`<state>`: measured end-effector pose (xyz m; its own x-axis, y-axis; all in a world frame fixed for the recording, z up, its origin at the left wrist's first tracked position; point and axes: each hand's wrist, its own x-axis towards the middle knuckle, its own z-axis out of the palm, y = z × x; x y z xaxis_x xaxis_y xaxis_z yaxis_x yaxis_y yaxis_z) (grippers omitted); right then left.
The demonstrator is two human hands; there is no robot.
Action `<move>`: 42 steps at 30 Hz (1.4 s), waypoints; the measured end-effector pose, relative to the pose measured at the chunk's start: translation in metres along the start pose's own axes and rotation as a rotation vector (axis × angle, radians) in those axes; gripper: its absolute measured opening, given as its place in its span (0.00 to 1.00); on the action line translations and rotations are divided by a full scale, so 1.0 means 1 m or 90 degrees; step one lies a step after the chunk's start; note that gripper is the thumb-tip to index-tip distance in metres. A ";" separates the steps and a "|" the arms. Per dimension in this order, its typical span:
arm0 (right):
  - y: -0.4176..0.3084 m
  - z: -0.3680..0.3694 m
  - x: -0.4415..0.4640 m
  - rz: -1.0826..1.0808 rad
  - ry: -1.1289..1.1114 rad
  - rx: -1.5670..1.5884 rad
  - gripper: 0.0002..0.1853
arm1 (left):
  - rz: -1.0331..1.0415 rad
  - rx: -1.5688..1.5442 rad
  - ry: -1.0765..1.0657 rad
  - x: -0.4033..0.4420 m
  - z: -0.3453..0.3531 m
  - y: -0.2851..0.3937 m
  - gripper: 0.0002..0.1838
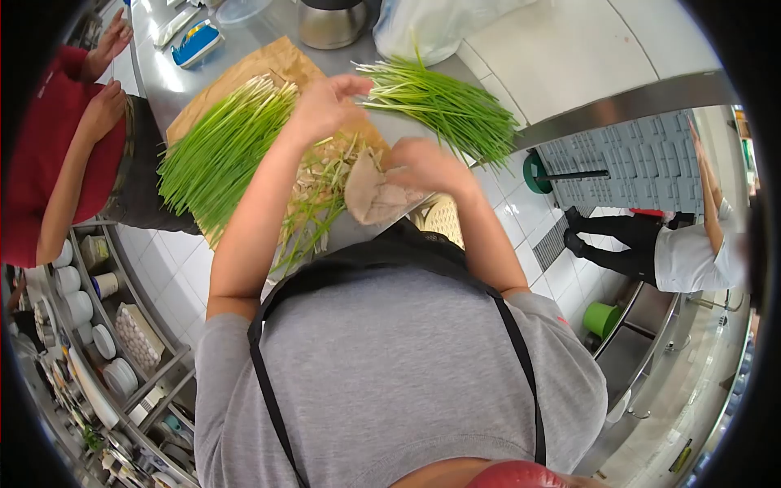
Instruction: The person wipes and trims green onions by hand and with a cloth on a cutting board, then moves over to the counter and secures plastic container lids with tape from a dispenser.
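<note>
My left hand (329,106) is over the brown paper, its fingers apart beside the pale ends of a bunch of long green stalks (455,110) on the right. Blurred by motion, my right hand (427,167) is at the edge of a beige cloth (373,191); whether it grips the cloth is unclear. A larger bunch of green stalks (232,150) lies on the brown paper (281,57) at the left. Loose trimmings (321,183) are scattered between the bunch and the cloth.
The metal table (154,61) also bears a blue packet (197,45), a steel container (332,24) and a clear plastic bag (419,28). A person in red (77,138) stands at the left. Another person (687,256) is at the far right. Shelves with dishes (77,309) are lower left.
</note>
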<state>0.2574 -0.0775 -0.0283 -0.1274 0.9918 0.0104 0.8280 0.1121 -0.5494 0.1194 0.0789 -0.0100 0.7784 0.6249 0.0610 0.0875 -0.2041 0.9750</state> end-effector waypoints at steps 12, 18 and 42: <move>0.131 -0.074 0.058 0.214 0.219 0.013 0.10 | -0.065 0.121 0.054 0.072 0.023 -0.027 0.14; 0.131 -0.072 0.067 0.197 0.183 0.024 0.10 | -0.069 0.281 0.117 0.115 0.051 -0.017 0.22; 0.079 -0.080 0.068 0.047 0.537 0.127 0.12 | 0.096 -0.178 0.333 0.082 -0.006 0.035 0.14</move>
<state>0.3581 0.0040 -0.0041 0.4356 0.7195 0.5409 0.6965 0.1112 -0.7089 0.1827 0.1278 0.0302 0.3542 0.9063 0.2306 -0.2220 -0.1581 0.9621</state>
